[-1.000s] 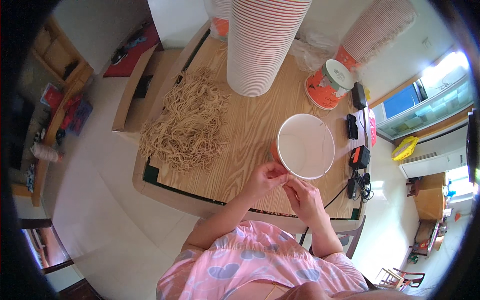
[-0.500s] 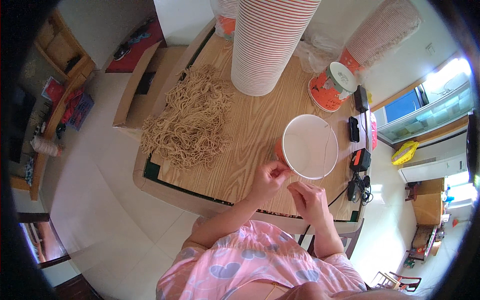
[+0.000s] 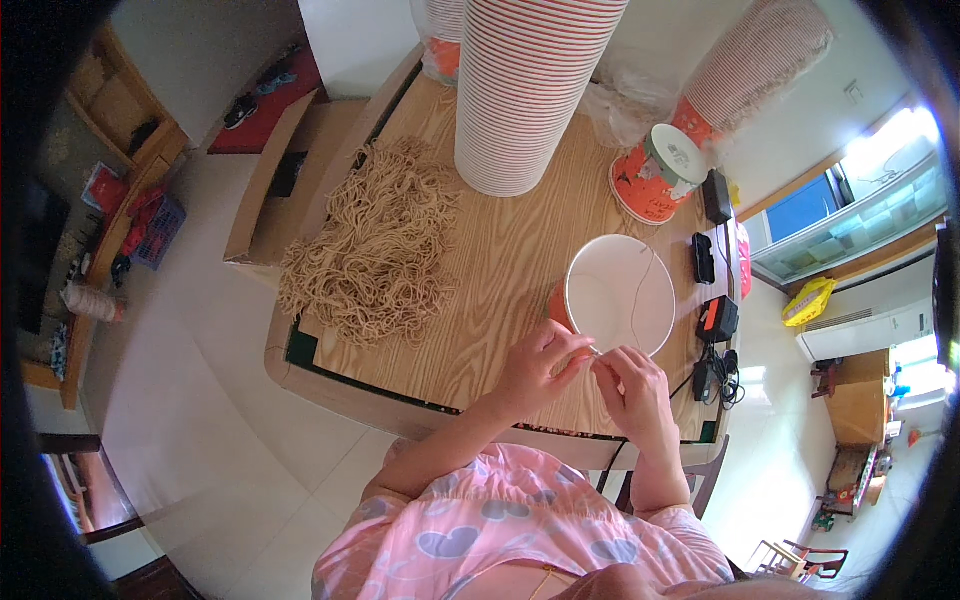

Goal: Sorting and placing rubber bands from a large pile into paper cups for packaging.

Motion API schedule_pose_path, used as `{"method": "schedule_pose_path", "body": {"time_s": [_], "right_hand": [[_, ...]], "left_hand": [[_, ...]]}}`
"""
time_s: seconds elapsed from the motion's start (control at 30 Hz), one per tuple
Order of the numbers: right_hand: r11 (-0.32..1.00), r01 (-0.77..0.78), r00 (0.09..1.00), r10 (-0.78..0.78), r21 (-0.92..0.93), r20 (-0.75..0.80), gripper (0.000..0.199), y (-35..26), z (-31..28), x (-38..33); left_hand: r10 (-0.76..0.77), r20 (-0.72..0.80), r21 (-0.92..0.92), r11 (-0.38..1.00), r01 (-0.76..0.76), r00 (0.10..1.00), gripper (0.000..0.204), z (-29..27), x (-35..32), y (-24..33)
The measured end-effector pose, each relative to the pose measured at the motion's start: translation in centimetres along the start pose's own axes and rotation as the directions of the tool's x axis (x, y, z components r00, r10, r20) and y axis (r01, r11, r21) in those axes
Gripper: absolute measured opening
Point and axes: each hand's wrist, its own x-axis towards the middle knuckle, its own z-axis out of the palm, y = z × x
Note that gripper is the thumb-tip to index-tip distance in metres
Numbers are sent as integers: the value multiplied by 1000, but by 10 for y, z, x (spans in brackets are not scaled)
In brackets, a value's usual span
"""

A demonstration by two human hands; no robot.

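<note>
A white-lined paper bucket [image 3: 597, 282] with an orange outside stands on the table in front of me, its mouth tilted toward me. A thin string [image 3: 640, 288] hangs from its far rim and runs down the inside toward my fingers. At the near rim my left hand [image 3: 545, 368] pinches a short pale bit of string. My right hand [image 3: 634, 392] pinches beside it, fingertips almost touching the left ones. The fingers partly hide the string ends. To the left lies a loose heap of tan cords [image 3: 375, 245].
A tall stack of white paper buckets [image 3: 530, 95] rises from the wood-grain table [image 3: 500, 290]. Behind at right are an orange bucket [image 3: 645, 185] upside down and a wrapped bucket stack [image 3: 760, 60]. Black adapters [image 3: 716, 320] line the right edge. A cardboard box [image 3: 270, 190] stands left.
My two hands have come together at the bucket's near rim, the right one moving slightly up and in. The string inside the bucket has shifted left.
</note>
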Motion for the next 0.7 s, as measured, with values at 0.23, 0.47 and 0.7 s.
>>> {"method": "schedule_pose_path", "body": {"time_s": [0.23, 0.47, 0.7], "right_hand": [[991, -17, 995, 29, -130, 92, 9, -2, 6, -10], [988, -79, 994, 88, -132, 61, 8, 30, 49, -9], [986, -106, 987, 120, -125, 104, 8, 26, 46, -14]], "left_hand": [[-66, 67, 106, 993, 58, 996, 30, -1, 3, 0], [-178, -51, -67, 982, 175, 983, 26, 2, 5, 5], [-288, 9, -72, 955, 288, 958, 12, 10, -4, 9]]}}
